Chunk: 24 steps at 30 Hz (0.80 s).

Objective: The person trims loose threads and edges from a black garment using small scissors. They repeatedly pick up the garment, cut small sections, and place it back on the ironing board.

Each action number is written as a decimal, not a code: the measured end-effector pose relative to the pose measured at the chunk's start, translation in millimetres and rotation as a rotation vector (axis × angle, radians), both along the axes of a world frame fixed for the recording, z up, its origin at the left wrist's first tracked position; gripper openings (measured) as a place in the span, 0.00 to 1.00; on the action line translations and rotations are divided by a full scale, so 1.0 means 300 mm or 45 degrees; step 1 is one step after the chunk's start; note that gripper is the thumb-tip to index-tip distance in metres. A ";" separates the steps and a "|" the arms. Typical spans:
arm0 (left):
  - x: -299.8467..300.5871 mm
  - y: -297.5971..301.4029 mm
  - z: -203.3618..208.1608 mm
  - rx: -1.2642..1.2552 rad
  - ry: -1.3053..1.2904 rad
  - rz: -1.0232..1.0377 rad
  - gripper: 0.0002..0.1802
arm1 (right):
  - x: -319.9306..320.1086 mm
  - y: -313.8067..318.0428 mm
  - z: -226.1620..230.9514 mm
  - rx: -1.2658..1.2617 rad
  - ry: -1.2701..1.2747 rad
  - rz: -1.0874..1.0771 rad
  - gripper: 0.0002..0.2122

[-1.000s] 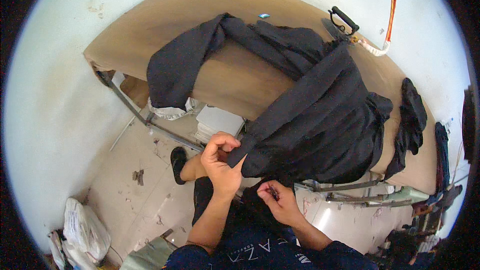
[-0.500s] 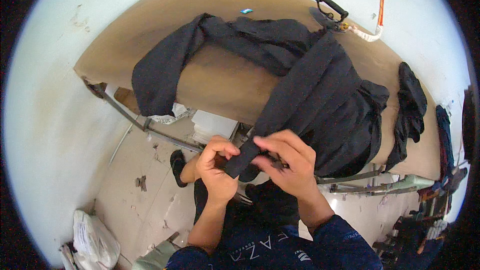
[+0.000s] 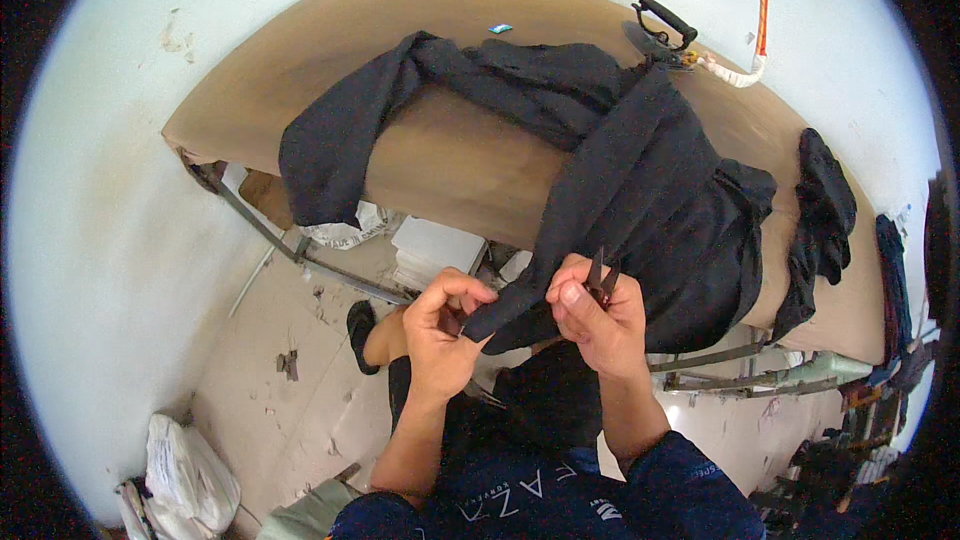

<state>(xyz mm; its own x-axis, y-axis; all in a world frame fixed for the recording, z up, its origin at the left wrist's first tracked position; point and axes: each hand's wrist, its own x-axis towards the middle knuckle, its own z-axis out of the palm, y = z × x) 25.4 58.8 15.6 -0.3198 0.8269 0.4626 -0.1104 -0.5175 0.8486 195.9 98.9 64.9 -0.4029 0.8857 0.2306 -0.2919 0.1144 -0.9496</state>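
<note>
A long black garment (image 3: 640, 170) lies across the padded table, and one narrow end hangs over the near edge towards me. My left hand (image 3: 440, 335) is closed on that end, pinching the cloth between thumb and fingers. Just to the right, my right hand (image 3: 605, 325) is curled round small dark thread snips (image 3: 602, 275), whose pointed blades stick up past the knuckles. The right thumb and forefinger are pressed together beside the cloth; whether they hold a thread there I cannot tell.
A clothes iron (image 3: 660, 30) with a black handle stands at the table's back right, joined to a pale hose (image 3: 735, 73). Another black cloth piece (image 3: 825, 210) hangs over the right side of the brown ironing table (image 3: 450, 160). White sheets (image 3: 435, 245) are stacked below; a white plastic bag (image 3: 185, 470) sits lower left.
My right hand has moved slightly right, off the garment's end, and its fingers have drawn together. The snips now show clearly in it. My left hand keeps its pinch on the cloth.
</note>
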 end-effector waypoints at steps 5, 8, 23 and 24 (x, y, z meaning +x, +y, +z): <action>0.012 -0.018 0.111 0.126 0.334 0.020 0.24 | 0.003 0.003 0.028 0.170 -0.091 -0.046 0.07; 0.016 -0.022 0.166 0.204 0.512 0.055 0.28 | 0.000 0.001 0.072 0.383 -0.273 -0.080 0.06; 0.060 -0.001 0.141 -0.013 0.317 -0.105 0.06 | 0.021 0.023 0.121 0.745 -0.506 -0.246 0.03; 0.061 -0.001 0.140 -0.017 0.273 -0.121 0.06 | 0.023 0.023 0.124 0.777 -0.508 -0.261 0.03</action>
